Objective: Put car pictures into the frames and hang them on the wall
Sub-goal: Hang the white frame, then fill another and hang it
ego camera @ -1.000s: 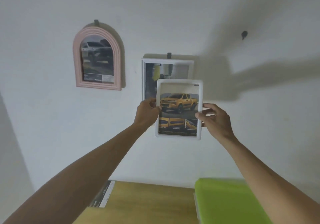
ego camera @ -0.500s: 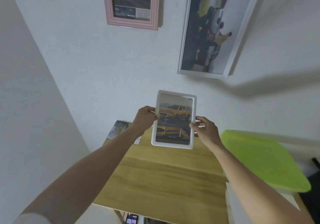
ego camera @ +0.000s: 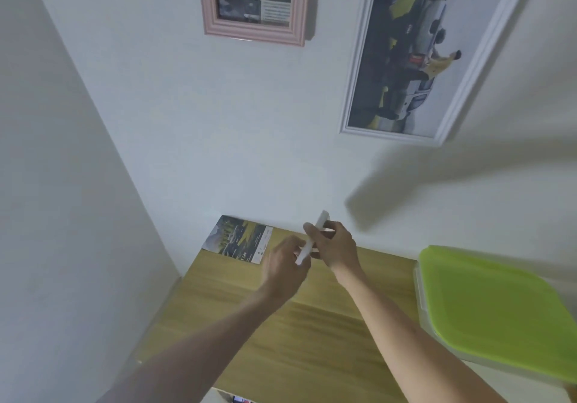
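White plastic, edge-on to us: the small frame (ego camera: pixel 312 236) is up in the air above the far edge of the wooden table (ego camera: pixel 281 334), so thin from here that its picture side can't be seen. The right hand (ego camera: pixel 334 243) has it, fingers curled round the upper part, thumb across the near face. The left hand (ego camera: pixel 285 265) is blurred at the frame's lower end, fingers bent toward it; whether it actually has a grip, I cannot tell. Just left of the hands, a car brochure (ego camera: pixel 239 238) lies at the table's far left corner. Along the right edge sits a lime-green lidded box (ego camera: pixel 499 312). Up on the wall, a pink frame (ego camera: pixel 256 3) hangs beside a tilted white frame (ego camera: pixel 421 53).
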`<action>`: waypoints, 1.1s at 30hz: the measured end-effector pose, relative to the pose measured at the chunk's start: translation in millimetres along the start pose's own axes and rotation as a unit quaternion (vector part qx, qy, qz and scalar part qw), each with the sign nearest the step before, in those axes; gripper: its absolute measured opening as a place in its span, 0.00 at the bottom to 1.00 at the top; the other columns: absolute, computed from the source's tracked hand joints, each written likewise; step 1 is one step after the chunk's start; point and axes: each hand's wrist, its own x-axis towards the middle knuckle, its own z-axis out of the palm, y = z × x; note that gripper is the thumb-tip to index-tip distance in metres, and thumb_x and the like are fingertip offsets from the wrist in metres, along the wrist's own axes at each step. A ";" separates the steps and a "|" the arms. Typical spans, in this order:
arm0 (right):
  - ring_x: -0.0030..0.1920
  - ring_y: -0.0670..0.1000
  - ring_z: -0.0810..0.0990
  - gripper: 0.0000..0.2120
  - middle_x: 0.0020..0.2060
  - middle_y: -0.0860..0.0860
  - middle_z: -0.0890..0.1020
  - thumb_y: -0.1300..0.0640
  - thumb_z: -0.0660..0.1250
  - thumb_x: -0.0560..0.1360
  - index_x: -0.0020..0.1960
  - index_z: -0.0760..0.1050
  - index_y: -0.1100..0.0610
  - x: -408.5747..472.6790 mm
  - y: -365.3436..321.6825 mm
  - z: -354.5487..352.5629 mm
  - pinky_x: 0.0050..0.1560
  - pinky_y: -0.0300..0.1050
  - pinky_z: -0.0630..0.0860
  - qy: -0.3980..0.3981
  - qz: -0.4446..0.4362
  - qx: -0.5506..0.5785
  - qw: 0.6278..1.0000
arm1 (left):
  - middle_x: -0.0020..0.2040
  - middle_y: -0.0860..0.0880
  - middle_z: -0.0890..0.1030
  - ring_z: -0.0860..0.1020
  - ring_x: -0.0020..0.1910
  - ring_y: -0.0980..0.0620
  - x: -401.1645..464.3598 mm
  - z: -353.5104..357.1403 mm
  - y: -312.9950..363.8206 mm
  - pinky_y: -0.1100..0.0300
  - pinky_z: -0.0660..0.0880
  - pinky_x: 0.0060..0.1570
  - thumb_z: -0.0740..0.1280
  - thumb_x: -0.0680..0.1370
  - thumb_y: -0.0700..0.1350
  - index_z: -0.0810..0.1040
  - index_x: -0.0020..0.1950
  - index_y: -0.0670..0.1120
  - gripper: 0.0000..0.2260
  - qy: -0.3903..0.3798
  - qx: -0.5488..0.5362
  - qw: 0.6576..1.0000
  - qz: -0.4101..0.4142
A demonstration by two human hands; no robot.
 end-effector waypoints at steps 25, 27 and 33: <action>0.41 0.44 0.82 0.17 0.47 0.45 0.80 0.58 0.70 0.78 0.64 0.70 0.48 18.7 69.9 -47.5 0.40 0.30 0.73 0.081 -0.123 -0.093 0.985 | 0.47 0.51 0.80 0.80 0.47 0.50 37.5 19.1 -48.9 0.58 0.75 0.47 0.67 0.78 0.39 0.69 0.74 0.48 0.24 -0.007 -0.007 0.997 -0.072; 0.44 0.45 0.83 0.15 0.48 0.46 0.81 0.60 0.69 0.78 0.63 0.73 0.52 20.6 79.2 -39.7 0.46 0.35 0.77 0.085 -0.162 -0.141 0.973 | 0.43 0.49 0.81 0.79 0.42 0.50 34.8 22.0 -50.7 0.59 0.75 0.43 0.68 0.77 0.39 0.70 0.72 0.49 0.24 -0.002 -0.011 0.996 -0.094; 0.47 0.44 0.83 0.20 0.45 0.47 0.84 0.63 0.68 0.78 0.69 0.73 0.55 25.7 97.5 -28.2 0.54 0.39 0.76 0.067 -0.134 -0.197 0.969 | 0.42 0.49 0.79 0.77 0.36 0.55 35.9 29.3 -60.7 0.66 0.71 0.34 0.67 0.74 0.37 0.70 0.69 0.51 0.25 -0.032 -0.018 0.992 -0.122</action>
